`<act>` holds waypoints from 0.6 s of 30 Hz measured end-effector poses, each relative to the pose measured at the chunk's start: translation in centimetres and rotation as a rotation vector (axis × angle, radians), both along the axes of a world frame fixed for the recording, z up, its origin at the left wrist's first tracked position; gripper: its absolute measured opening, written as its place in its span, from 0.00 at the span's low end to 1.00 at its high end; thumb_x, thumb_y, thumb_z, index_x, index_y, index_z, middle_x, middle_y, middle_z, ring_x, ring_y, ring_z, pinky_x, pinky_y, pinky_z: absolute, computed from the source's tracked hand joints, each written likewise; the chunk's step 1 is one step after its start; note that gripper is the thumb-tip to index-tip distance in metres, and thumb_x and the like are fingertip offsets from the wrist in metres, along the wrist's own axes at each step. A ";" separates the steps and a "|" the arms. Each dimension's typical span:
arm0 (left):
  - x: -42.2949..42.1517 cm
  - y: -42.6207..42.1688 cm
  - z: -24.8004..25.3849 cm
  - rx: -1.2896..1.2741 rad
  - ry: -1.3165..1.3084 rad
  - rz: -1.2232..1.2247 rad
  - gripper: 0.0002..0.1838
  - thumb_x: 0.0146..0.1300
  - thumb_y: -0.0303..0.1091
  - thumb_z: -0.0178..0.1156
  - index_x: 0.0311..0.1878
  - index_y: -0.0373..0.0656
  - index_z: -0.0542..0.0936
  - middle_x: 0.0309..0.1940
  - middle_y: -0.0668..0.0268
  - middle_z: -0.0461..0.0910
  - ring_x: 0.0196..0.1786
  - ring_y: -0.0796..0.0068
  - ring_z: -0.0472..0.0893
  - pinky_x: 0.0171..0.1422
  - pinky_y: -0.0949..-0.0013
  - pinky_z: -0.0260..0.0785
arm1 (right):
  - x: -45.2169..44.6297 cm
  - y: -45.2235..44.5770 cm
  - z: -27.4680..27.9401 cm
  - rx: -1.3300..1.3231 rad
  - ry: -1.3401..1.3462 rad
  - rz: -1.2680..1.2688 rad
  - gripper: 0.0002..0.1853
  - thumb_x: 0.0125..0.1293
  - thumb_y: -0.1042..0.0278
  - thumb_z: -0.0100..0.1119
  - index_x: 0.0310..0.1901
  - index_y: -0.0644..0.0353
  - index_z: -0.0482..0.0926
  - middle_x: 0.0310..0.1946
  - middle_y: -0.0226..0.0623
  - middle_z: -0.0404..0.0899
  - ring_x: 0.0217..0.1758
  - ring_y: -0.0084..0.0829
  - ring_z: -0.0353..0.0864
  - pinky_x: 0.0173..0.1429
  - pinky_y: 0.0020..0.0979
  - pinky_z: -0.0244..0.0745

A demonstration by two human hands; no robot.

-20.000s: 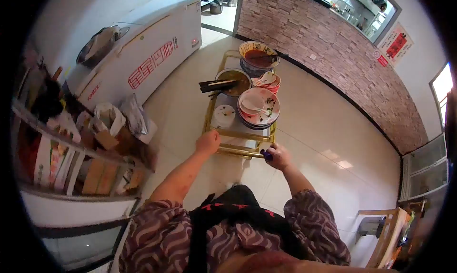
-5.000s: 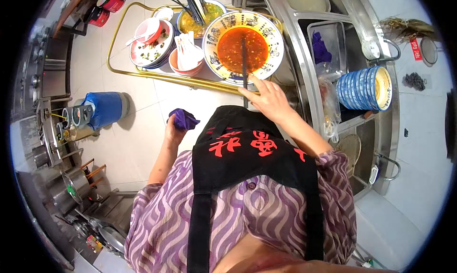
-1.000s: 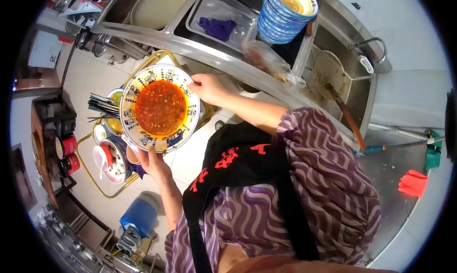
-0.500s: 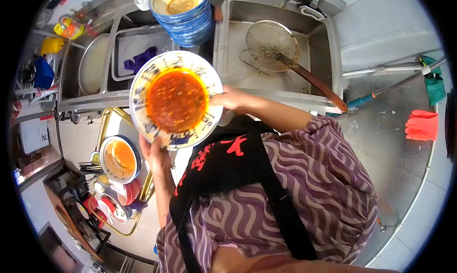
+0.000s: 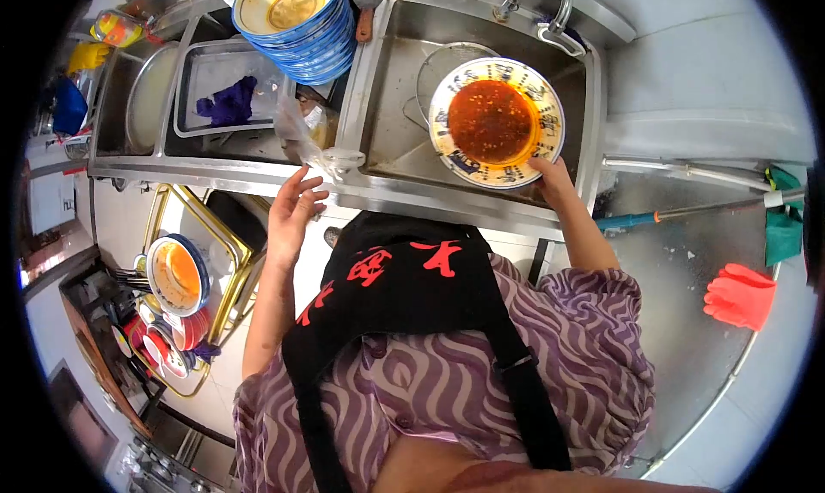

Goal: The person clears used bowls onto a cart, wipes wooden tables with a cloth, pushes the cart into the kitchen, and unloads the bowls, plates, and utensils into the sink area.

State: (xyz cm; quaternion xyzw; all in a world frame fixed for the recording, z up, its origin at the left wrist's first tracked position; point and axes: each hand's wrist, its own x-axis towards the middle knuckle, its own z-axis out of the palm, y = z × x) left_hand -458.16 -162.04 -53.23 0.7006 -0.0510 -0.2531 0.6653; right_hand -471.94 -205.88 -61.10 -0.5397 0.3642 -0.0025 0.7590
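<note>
A large patterned bowl of red, oily soup is over the right sink basin, above part of a round wire strainer. My right hand grips the bowl's lower right rim. Away from the bowl, my left hand is raised near the counter's front edge with its fingers apart and nothing in it. Just above it, a clear plastic bag lies at the sink divider. Whether the bowl touches the basin cannot be made out.
Stacked blue bowls stand behind the bag, beside a scraper. A clear tub holds a purple cloth. At the lower left is a gold-framed cart with dirty dishes. Red gloves lie at the right.
The soup bowl has moved right, from in front of the stacked bowls to over the right basin. My left hand has let go of its rim. The strainer is now partly covered.
</note>
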 end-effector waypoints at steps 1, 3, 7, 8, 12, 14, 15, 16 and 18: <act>-0.3 -0.4 0.2 0.038 -0.007 0.010 0.24 0.67 0.33 0.50 0.64 0.37 0.63 0.54 0.56 0.72 0.53 0.67 0.75 0.54 0.70 0.68 | -0.4 -0.8 -1.0 0.026 -0.027 -0.050 0.19 0.54 0.75 0.55 0.49 0.66 0.69 0.36 0.40 0.79 0.28 0.27 0.80 0.22 0.22 0.72; -0.3 -2.1 0.2 0.113 -0.027 -0.046 0.23 0.66 0.31 0.50 0.64 0.37 0.63 0.54 0.57 0.73 0.51 0.69 0.76 0.54 0.70 0.68 | -1.5 -2.1 -2.6 0.068 -0.081 -0.155 0.19 0.54 0.76 0.55 0.49 0.66 0.69 0.35 0.39 0.79 0.27 0.26 0.79 0.20 0.21 0.69; 0.5 -7.6 -1.6 0.203 0.005 -0.291 0.19 0.65 0.30 0.51 0.59 0.38 0.69 0.46 0.60 0.78 0.48 0.77 0.75 0.52 0.73 0.68 | -4.0 -2.1 -2.2 0.139 -0.097 -0.313 0.20 0.54 0.80 0.54 0.51 0.65 0.68 0.37 0.39 0.78 0.31 0.29 0.80 0.23 0.23 0.73; 0.9 -10.1 -2.1 0.330 0.062 -0.390 0.20 0.64 0.32 0.53 0.59 0.39 0.70 0.44 0.62 0.78 0.40 0.75 0.78 0.44 0.72 0.70 | -4.6 -2.0 -1.6 0.158 -0.093 -0.361 0.21 0.53 0.81 0.55 0.51 0.65 0.67 0.39 0.39 0.78 0.33 0.30 0.81 0.27 0.24 0.75; 2.9 -19.6 -8.6 0.532 -0.183 -0.745 0.22 0.58 0.34 0.51 0.57 0.39 0.73 0.35 0.56 0.80 0.36 0.68 0.79 0.44 0.69 0.71 | -8.4 -1.6 0.6 0.179 -0.083 -0.435 0.29 0.52 0.82 0.54 0.59 0.63 0.61 0.50 0.43 0.73 0.49 0.39 0.78 0.48 0.36 0.79; 4.3 -24.2 -13.0 0.566 -0.148 -0.777 0.24 0.56 0.33 0.50 0.57 0.38 0.72 0.42 0.51 0.79 0.44 0.59 0.79 0.51 0.63 0.69 | -9.8 -0.4 3.0 0.192 -0.062 -0.500 0.32 0.52 0.83 0.54 0.61 0.63 0.58 0.52 0.44 0.71 0.52 0.41 0.76 0.53 0.38 0.77; 4.6 -26.1 -15.9 0.605 -0.210 -0.755 0.25 0.55 0.32 0.50 0.57 0.37 0.72 0.47 0.48 0.77 0.49 0.54 0.78 0.55 0.61 0.68 | -10.7 0.0 3.8 0.198 -0.035 -0.521 0.33 0.52 0.83 0.53 0.62 0.63 0.57 0.54 0.45 0.70 0.54 0.42 0.75 0.54 0.39 0.76; 5.0 -27.8 -17.2 0.643 -0.208 -0.735 0.26 0.54 0.32 0.50 0.58 0.37 0.71 0.49 0.47 0.76 0.51 0.53 0.76 0.57 0.61 0.67 | -11.6 0.3 4.5 0.205 -0.010 -0.543 0.34 0.51 0.83 0.53 0.62 0.63 0.57 0.55 0.46 0.69 0.55 0.42 0.74 0.56 0.40 0.76; 5.4 -30.5 -19.6 0.718 -0.206 -0.695 0.27 0.53 0.32 0.50 0.59 0.36 0.69 0.53 0.46 0.73 0.56 0.51 0.73 0.60 0.60 0.65 | -13.0 1.1 5.6 0.210 0.007 -0.577 0.35 0.51 0.83 0.53 0.63 0.63 0.56 0.56 0.47 0.68 0.56 0.43 0.73 0.57 0.41 0.75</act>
